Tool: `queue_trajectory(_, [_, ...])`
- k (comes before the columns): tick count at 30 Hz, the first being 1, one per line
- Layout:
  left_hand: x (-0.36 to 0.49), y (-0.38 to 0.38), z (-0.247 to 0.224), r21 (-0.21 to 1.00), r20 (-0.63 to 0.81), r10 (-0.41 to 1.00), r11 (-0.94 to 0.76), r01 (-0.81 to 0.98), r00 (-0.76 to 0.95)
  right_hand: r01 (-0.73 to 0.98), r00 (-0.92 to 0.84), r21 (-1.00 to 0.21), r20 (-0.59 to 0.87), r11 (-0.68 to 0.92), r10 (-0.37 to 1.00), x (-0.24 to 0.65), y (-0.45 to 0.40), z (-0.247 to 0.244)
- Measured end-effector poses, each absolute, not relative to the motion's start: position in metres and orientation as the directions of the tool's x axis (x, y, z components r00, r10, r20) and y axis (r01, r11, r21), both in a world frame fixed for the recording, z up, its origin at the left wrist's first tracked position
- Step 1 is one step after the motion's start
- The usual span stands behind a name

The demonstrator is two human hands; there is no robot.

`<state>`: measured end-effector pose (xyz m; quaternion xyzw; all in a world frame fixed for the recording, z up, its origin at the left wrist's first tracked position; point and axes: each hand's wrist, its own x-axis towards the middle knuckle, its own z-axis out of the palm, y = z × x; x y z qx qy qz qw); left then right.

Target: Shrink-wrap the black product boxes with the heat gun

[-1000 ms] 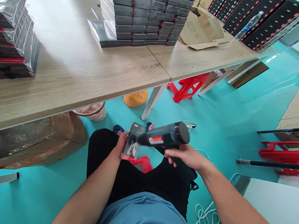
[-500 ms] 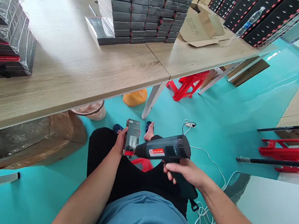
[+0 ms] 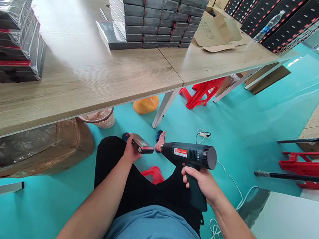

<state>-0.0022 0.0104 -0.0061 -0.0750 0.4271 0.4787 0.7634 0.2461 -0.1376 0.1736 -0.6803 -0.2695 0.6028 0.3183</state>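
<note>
A small dark box (image 3: 141, 145) with a red edge is held in my left hand (image 3: 131, 151), tilted over my lap so that one end faces me. My right hand (image 3: 199, 178) is wrapped round the handle of a dark heat gun (image 3: 191, 154) with a red label. The gun's nozzle points left towards the box, with a gap between them. On the table (image 3: 78, 82) stands a large stack of dark boxes (image 3: 152, 20), and film-wrapped boxes (image 3: 18, 49) are piled at the left.
Opened cardboard (image 3: 216, 31) and a plastic bottle (image 3: 269, 27) are at the back right. Under the table are a bin (image 3: 105, 119), a yellow bag (image 3: 145, 105) and a red stool (image 3: 201, 93). A white cable (image 3: 233, 180) crosses the floor. A large carton (image 3: 74, 146) is at the left.
The box in my left hand has turned from upright, showing its broad face, to tilted end-on. My right hand has moved the heat gun to the right, away from the box.
</note>
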Motion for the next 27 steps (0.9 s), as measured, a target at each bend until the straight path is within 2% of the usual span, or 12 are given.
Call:
queue_trajectory(3, [0.0, 0.015, -0.013, 0.295, -0.779, 0.617, 0.514, -0.806, 0.108, -0.107, -0.05, -0.728, -0.677, -0.678, 0.735, 0.239, -0.141, 0.178])
queue_trajectory(5, [0.001, 0.016, -0.015, 0.276, -0.802, 0.588, 0.519, -0.809, 0.104, -0.109, -0.1, -0.761, -0.631, -0.639, 0.769, 0.231, -0.141, 0.178])
queue_trajectory(8, [0.001, 0.015, -0.015, 0.248, -0.825, 0.557, 0.511, -0.823, 0.097, -0.066, 0.056, -0.832, -0.554, -0.55, 0.831, 0.225, -0.134, 0.175])
queue_trajectory(10, [0.001, 0.014, -0.014, 0.245, -0.832, 0.548, 0.506, -0.827, 0.089, -0.049, 0.115, -0.826, -0.563, -0.561, 0.818, 0.225, -0.13, 0.174])
queue_trajectory(14, [0.0, 0.015, -0.013, 0.212, -0.838, 0.536, 0.492, -0.845, 0.103, -0.057, -0.087, -0.801, -0.591, -0.596, 0.802, 0.225, -0.13, 0.173])
queue_trajectory(15, [0.0, 0.015, -0.013, 0.203, -0.84, 0.533, 0.485, -0.85, 0.104, -0.061, -0.086, -0.812, -0.575, -0.58, 0.814, 0.224, -0.129, 0.172])
queue_trajectory(17, [0.0, 0.016, -0.01, 0.197, -0.84, 0.534, 0.467, -0.862, 0.097, -0.083, 0.026, -0.834, -0.55, -0.546, 0.835, 0.225, -0.128, 0.17])
queue_trajectory(20, [-0.001, 0.016, -0.006, 0.188, -0.827, 0.552, 0.45, -0.873, 0.106, -0.182, 0.165, -0.817, -0.574, -0.547, 0.802, 0.236, -0.128, 0.167])
queue_trajectory(27, [-0.001, 0.018, -0.006, 0.197, -0.813, 0.578, 0.39, -0.899, 0.072, -0.312, 0.027, -0.748, -0.623, -0.586, 0.782, 0.247, -0.137, 0.174])
